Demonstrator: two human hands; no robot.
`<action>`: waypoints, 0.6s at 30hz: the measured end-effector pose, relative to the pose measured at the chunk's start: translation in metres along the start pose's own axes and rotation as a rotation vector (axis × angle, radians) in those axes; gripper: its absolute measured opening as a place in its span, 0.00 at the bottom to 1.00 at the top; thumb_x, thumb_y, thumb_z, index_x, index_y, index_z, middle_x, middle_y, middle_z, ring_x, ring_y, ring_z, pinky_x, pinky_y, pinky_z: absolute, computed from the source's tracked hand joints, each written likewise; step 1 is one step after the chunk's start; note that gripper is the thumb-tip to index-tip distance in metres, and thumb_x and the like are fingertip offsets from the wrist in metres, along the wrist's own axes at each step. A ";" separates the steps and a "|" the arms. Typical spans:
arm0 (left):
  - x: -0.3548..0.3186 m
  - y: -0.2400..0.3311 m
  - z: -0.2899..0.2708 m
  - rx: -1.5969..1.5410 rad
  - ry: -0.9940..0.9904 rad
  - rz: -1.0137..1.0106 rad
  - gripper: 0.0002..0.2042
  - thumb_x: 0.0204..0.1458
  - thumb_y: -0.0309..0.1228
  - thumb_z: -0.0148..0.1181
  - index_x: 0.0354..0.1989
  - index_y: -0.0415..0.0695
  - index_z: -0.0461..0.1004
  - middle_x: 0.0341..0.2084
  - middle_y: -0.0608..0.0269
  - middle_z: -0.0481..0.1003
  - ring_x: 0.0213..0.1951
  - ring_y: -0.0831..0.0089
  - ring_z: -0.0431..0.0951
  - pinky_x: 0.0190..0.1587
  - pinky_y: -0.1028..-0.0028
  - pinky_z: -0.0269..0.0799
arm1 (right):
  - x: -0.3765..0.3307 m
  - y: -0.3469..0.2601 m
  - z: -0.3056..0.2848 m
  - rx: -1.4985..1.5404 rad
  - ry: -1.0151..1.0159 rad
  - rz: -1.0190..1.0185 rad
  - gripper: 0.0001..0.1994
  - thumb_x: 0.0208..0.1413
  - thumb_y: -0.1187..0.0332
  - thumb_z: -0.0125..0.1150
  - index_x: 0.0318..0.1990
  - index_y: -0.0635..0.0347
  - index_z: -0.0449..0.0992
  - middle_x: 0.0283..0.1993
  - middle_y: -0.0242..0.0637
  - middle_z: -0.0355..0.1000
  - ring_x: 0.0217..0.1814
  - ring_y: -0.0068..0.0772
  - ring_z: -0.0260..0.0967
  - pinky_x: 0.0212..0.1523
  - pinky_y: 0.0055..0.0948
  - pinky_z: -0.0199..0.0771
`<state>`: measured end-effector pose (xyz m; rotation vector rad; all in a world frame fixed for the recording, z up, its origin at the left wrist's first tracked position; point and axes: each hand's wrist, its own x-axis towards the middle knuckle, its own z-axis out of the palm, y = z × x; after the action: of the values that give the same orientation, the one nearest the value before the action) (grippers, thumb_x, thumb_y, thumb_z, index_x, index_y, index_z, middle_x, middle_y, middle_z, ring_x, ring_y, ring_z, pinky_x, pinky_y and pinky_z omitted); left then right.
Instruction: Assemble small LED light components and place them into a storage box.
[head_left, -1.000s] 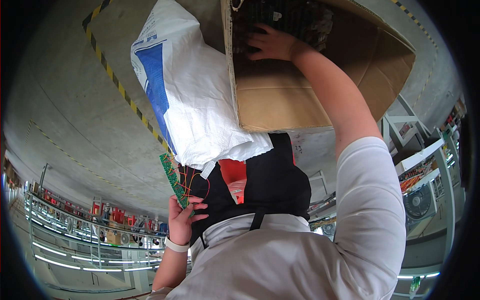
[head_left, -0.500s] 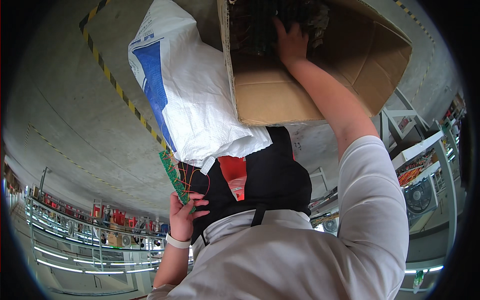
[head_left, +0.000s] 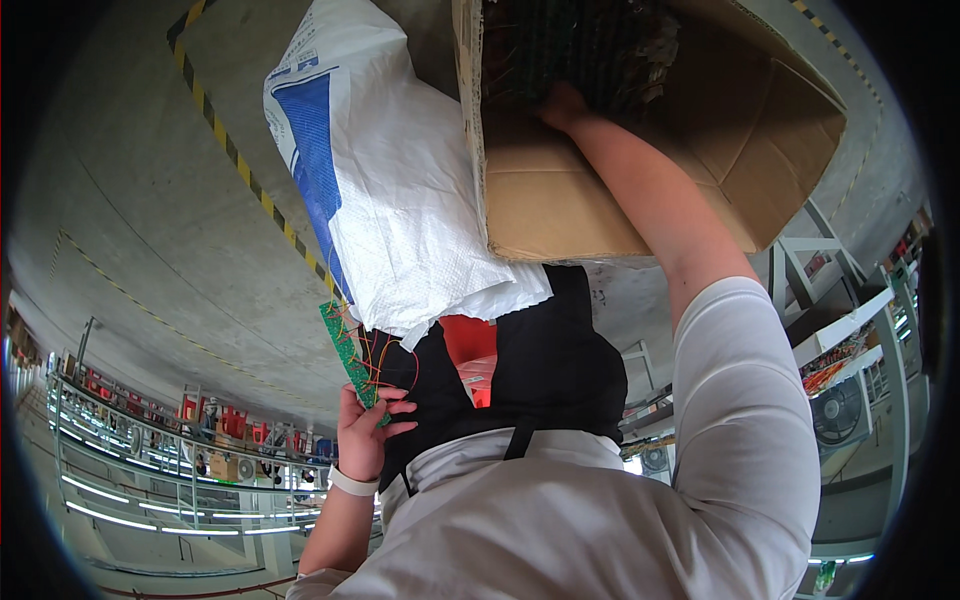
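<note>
Held board: a narrow green printed circuit board [head_left: 350,352] with thin red and orange wires trailing off it sits at about 8 o'clock in the head view; its long axis runs from 11 o'clock down to 5 o'clock.
Left hand: the left hand [head_left: 366,432] grasps the board's lower end, fingers curled over it, a white band at the wrist.
Right hand: the right hand [head_left: 562,104] reaches into the open brown cardboard box [head_left: 560,215] at 12 o'clock; its fingers are buried among dark green boards [head_left: 580,50], so I cannot tell whether it grips anything.
Key relation: the box contents lie up and right of the held board, well apart from it; the right hand is nearer.
Sack: a white woven plastic sack [head_left: 400,200] with a blue printed panel lies just beside the box, at its 9 o'clock.
Floor marking: a yellow-and-black striped line [head_left: 240,165] crosses the grey concrete at 10 o'clock.
</note>
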<state>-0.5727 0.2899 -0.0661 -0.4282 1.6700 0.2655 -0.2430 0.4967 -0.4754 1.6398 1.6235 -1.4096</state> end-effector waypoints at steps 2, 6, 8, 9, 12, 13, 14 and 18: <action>0.001 0.002 0.004 0.006 -0.018 -0.009 0.14 0.63 0.22 0.45 0.56 0.44 0.58 0.46 0.49 0.77 0.43 0.57 0.84 0.36 0.60 0.87 | 0.001 0.008 -0.002 0.061 0.060 0.035 0.30 0.47 0.57 0.73 0.57 0.63 0.78 0.57 0.53 0.76 0.62 0.53 0.73 0.62 0.41 0.72; 0.003 0.002 0.004 0.003 -0.049 -0.006 0.13 0.64 0.22 0.45 0.55 0.45 0.58 0.46 0.49 0.77 0.44 0.58 0.84 0.38 0.60 0.87 | 0.010 0.030 -0.009 0.197 -0.042 -0.016 0.30 0.45 0.57 0.75 0.55 0.64 0.79 0.55 0.48 0.79 0.58 0.47 0.75 0.59 0.39 0.74; 0.002 0.001 -0.003 -0.003 -0.039 -0.007 0.11 0.65 0.22 0.45 0.54 0.45 0.58 0.47 0.49 0.77 0.44 0.58 0.83 0.39 0.59 0.86 | 0.009 0.018 -0.022 0.197 -0.117 -0.011 0.29 0.45 0.58 0.76 0.55 0.63 0.80 0.54 0.46 0.79 0.57 0.44 0.76 0.58 0.39 0.74; 0.001 0.000 -0.006 -0.021 -0.032 -0.012 0.11 0.65 0.22 0.45 0.54 0.45 0.58 0.47 0.49 0.77 0.44 0.58 0.83 0.39 0.59 0.86 | 0.007 0.014 -0.033 0.221 -0.233 0.074 0.26 0.46 0.60 0.75 0.53 0.62 0.81 0.52 0.42 0.80 0.54 0.40 0.76 0.56 0.37 0.75; 0.004 0.000 -0.004 -0.050 -0.061 -0.026 0.11 0.65 0.22 0.45 0.54 0.45 0.58 0.46 0.48 0.77 0.43 0.57 0.84 0.39 0.59 0.87 | 0.008 0.055 -0.052 0.427 -0.437 0.270 0.18 0.47 0.66 0.75 0.47 0.57 0.82 0.48 0.34 0.80 0.49 0.30 0.76 0.53 0.31 0.77; 0.005 0.001 -0.004 -0.066 -0.070 -0.031 0.11 0.65 0.22 0.45 0.54 0.45 0.58 0.46 0.48 0.77 0.43 0.57 0.84 0.39 0.59 0.87 | 0.010 0.070 -0.055 0.620 -0.540 0.359 0.15 0.46 0.70 0.76 0.44 0.53 0.83 0.45 0.29 0.80 0.47 0.24 0.75 0.51 0.27 0.77; 0.004 0.001 -0.004 -0.070 -0.061 -0.030 0.11 0.65 0.22 0.45 0.54 0.45 0.58 0.46 0.48 0.77 0.43 0.57 0.84 0.39 0.59 0.87 | 0.007 0.066 -0.059 0.619 -0.548 0.353 0.15 0.46 0.70 0.76 0.44 0.53 0.83 0.45 0.29 0.80 0.47 0.24 0.75 0.51 0.27 0.77; 0.002 0.000 -0.006 -0.072 -0.057 -0.027 0.11 0.65 0.22 0.45 0.54 0.45 0.58 0.47 0.47 0.77 0.43 0.57 0.84 0.38 0.59 0.87 | -0.019 0.071 -0.092 0.531 -0.631 0.411 0.12 0.46 0.72 0.74 0.39 0.50 0.82 0.38 0.23 0.77 0.44 0.17 0.73 0.46 0.23 0.76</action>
<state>-0.5783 0.2877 -0.0678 -0.4926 1.6013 0.3162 -0.1418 0.5511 -0.4477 1.4363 0.5539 -1.9518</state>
